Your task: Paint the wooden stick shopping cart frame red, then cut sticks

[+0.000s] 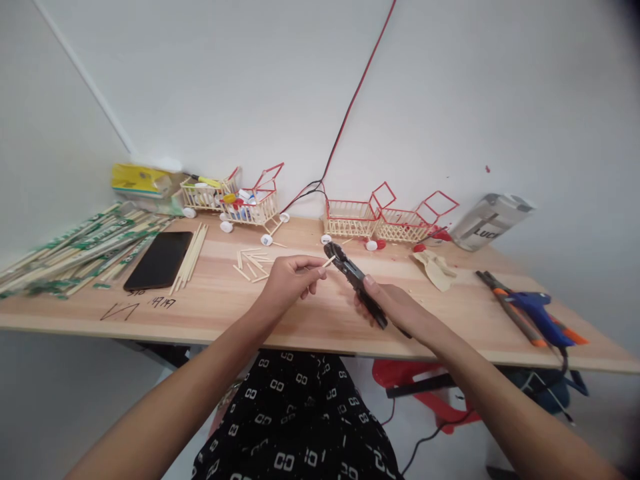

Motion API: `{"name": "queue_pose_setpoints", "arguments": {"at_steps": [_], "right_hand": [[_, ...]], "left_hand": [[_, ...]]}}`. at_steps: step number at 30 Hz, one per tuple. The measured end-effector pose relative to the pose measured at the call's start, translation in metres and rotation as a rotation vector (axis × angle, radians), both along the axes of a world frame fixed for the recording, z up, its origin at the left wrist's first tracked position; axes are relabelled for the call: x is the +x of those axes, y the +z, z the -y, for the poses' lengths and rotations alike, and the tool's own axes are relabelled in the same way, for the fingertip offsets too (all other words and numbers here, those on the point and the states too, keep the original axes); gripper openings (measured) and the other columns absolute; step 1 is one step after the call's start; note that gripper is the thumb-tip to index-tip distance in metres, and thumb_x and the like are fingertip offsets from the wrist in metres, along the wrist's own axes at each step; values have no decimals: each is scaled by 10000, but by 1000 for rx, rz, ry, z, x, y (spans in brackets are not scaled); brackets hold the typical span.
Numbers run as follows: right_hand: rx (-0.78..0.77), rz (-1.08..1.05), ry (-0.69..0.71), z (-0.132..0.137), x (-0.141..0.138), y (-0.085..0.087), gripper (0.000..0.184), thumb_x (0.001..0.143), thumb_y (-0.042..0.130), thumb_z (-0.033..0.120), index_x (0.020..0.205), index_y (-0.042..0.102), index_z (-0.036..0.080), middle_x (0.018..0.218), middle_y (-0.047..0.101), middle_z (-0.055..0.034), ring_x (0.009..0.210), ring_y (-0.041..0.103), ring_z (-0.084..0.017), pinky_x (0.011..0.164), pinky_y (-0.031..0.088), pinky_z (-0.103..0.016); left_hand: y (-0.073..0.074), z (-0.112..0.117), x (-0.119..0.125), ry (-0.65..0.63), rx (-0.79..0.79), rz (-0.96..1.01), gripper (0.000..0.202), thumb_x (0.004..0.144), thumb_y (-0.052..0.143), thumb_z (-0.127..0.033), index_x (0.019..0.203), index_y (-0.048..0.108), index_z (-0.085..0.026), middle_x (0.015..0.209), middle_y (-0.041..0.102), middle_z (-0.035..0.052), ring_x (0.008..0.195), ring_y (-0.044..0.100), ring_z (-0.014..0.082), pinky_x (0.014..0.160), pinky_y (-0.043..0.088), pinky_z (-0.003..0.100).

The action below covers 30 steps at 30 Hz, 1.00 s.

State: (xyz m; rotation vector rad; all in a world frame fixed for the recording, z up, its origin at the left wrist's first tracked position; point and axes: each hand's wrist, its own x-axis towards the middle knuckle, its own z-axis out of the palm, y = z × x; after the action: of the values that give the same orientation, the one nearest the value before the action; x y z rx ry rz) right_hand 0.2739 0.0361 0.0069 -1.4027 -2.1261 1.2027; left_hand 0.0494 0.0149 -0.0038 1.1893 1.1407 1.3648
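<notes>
Between the thumb and fingers of my left hand [293,277] is a thin wooden stick [329,261], its tip at the jaws of the pliers. My right hand [393,303] is wrapped round the handles of these black pliers [353,272], which point up and to the left. Whether the jaws bite on the stick, I cannot tell. Left of my left hand lie several short cut sticks [250,261] in a loose pile. Farther left, longer bare sticks [190,259] lie side by side.
Small stick-built carts [350,220] with red handles stand along the wall. At left are a black phone [159,261] and paper-wrapped chopsticks [90,250]. A blue glue gun [537,313], orange-handled cutters [520,320] and a leaning container [493,223] are at right.
</notes>
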Motion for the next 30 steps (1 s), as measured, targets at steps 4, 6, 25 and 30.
{"name": "queue_pose_setpoints", "arguments": {"at_steps": [4,6,25,30], "right_hand": [[36,37,-11,7,-4,10,713,867,261,766,836,647,167,697,632,-42,595,567,-149,593,447,-278],[56,64,-26,8,-5,13,696,870,275,758,832,652,174,708,635,-42,609,567,-150,588,439,-273],[244,214,-24,12,-11,7,670,876,257,755,691,560,187,668,615,-43,644,535,-178,603,349,-284],[54,45,-14,6,-5,-6,708,871,229,769,748,601,178,658,617,-42,584,541,-158,579,400,-280]], "left_hand": [[5,2,1,49,8,-127,220,738,681,-187,934,751,-116,618,641,4,436,456,56,401,346,181],[6,3,1,63,25,-195,211,747,671,-184,928,758,-121,574,624,-8,441,457,61,425,355,181],[1,3,5,210,255,-531,179,786,635,-113,875,780,-168,775,750,28,650,634,134,666,479,245],[-2,4,5,189,290,-513,192,794,638,-103,895,781,-183,806,757,25,694,650,141,679,484,245]]}}
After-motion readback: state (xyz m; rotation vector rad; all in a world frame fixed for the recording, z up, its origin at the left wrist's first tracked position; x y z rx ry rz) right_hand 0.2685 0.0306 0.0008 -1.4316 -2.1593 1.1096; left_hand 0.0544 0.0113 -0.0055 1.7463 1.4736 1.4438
